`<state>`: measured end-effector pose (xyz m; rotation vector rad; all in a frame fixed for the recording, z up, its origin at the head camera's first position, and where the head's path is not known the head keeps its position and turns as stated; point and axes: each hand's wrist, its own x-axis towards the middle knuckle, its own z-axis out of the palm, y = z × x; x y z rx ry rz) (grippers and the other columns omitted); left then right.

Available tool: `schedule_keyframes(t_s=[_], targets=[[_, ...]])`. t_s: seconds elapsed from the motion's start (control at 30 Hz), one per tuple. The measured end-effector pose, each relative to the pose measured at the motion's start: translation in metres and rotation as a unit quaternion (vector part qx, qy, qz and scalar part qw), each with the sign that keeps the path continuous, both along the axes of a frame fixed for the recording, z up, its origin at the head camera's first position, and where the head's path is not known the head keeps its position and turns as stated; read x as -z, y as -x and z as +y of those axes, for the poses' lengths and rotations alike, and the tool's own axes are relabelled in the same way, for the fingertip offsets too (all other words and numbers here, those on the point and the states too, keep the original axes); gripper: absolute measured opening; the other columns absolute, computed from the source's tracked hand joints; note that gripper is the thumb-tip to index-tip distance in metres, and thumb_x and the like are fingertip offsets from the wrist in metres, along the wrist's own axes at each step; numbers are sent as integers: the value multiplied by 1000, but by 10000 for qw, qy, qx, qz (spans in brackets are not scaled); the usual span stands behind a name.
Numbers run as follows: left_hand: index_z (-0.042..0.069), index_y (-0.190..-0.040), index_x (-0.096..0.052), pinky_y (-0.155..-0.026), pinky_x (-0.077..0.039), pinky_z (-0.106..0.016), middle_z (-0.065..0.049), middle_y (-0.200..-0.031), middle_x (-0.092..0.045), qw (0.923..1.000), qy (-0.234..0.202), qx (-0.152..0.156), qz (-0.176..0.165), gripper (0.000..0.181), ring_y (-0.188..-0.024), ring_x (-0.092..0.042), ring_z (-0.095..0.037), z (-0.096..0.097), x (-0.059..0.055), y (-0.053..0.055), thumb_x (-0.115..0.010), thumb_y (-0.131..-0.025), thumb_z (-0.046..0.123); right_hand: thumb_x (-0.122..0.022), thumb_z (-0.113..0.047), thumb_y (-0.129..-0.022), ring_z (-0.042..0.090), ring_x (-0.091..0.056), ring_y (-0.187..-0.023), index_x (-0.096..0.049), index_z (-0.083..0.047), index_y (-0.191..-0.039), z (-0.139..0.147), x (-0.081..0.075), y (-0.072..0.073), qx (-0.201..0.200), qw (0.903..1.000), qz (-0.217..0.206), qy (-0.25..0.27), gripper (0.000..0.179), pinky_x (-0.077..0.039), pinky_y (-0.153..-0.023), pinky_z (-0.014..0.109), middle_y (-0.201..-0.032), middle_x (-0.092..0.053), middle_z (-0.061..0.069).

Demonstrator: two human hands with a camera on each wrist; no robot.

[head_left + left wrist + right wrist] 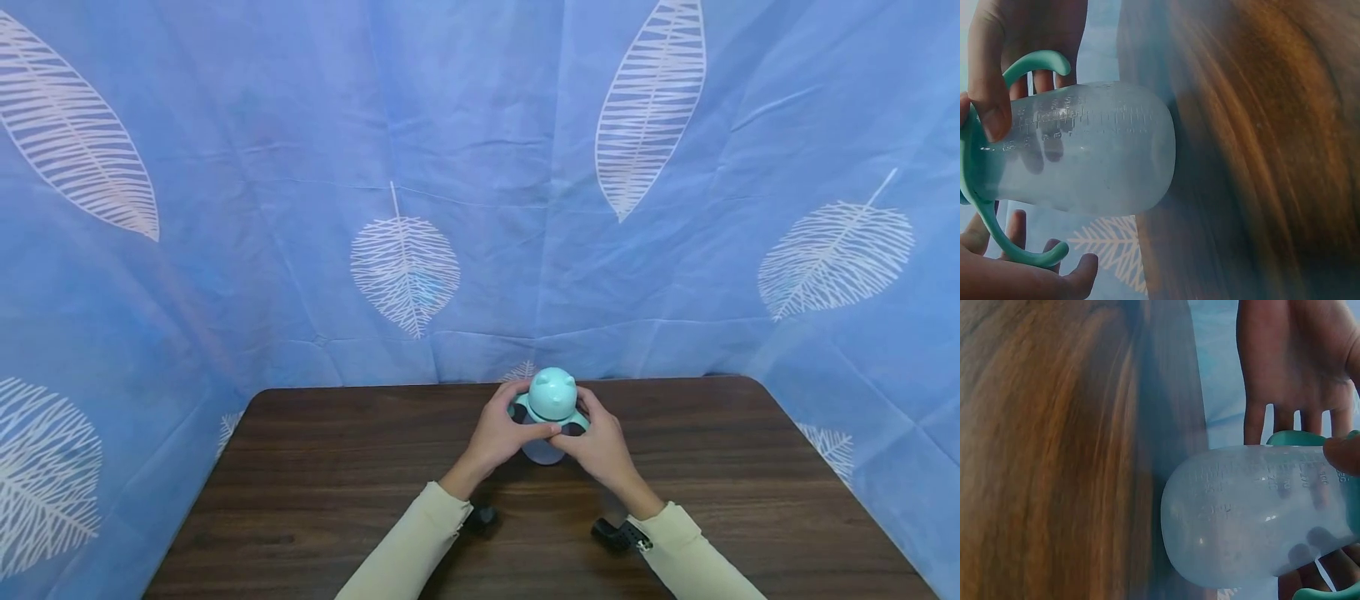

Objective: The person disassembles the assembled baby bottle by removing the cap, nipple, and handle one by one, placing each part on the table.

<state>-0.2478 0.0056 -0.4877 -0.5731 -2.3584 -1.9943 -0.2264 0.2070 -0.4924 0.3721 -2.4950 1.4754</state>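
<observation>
A baby bottle point(543, 452) with a frosted, graduated body stands roughly upright near the table's far edge, between both hands. Its mint-green domed cap point(552, 393) has small ear-like bumps. Curved green handles point(1041, 60) stick out on either side. The left hand point(501, 429) holds it from the left, thumb across the front near the collar and fingers behind. From the other side the right hand point(602, 442) grips it, its thumb point(1342, 455) on the upper body. Both thumb tips come close together below the cap. In the wrist views the rounded base is right at the tabletop.
The dark wood-grain table point(315, 492) has rounded far corners. Behind it hangs a blue cloth point(487, 267) with white leaf prints, close to the far edge. Black straps with small devices point(621, 535) sit at both wrists, below light sleeves point(408, 546).
</observation>
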Motion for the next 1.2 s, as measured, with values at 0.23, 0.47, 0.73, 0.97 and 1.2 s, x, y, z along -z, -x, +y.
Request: schedule_keyframes(t_s=[0.23, 0.47, 0.73, 0.97, 1.2], targets=[[8, -151, -65, -123, -34, -63, -9, -161, -55, 9998, -97, -132, 66, 70, -152, -45, -32, -9, 1, -1, -95, -89, 21, -88, -9, -93, 50, -53, -145, -51, 3, -157, -11, 1, 1, -2, 9998, -179, 116, 74, -47, -111, 69, -152, -59, 28], [9, -151, -65, -126, -30, -62, -9, -164, -52, 9996, -194, -211, -22, 71, -156, -42, -30, -21, 2, -3, -96, -88, 21, -89, -9, -93, 47, -54, -145, -52, 1, -157, -24, 1, 2, -66, 9992, -272, 289, 74, -47, -110, 68, -153, -60, 26], [10, -155, -61, -122, -35, -62, -6, -158, -58, 9994, -244, -241, -59, 75, -147, -51, -30, -32, 0, -6, -95, -89, 21, -88, -9, -94, 46, -57, -142, -51, 0, -159, -32, 4, 3, -231, 9988, -198, 388, 75, -52, -105, 66, -153, -61, 26], [10, -154, -62, -116, -40, -61, -6, -152, -62, 9992, -152, -366, -32, 75, -139, -56, -30, -36, 0, -7, -96, -89, 22, -88, -9, -93, 44, -60, -139, -51, -2, -159, -35, 4, 6, -404, 9982, -173, 403, 76, -52, -102, 61, -152, -62, 24], [6, -154, -60, -114, -44, -61, -10, -150, -62, 9990, -49, -447, 42, 77, -137, -57, -32, -39, -2, -10, -96, -88, 23, -87, -1, -94, 48, -49, -149, -44, 0, -163, -24, 0, 10, -1043, 9912, -97, 813, 81, -37, -121, 67, -159, -53, 28]])
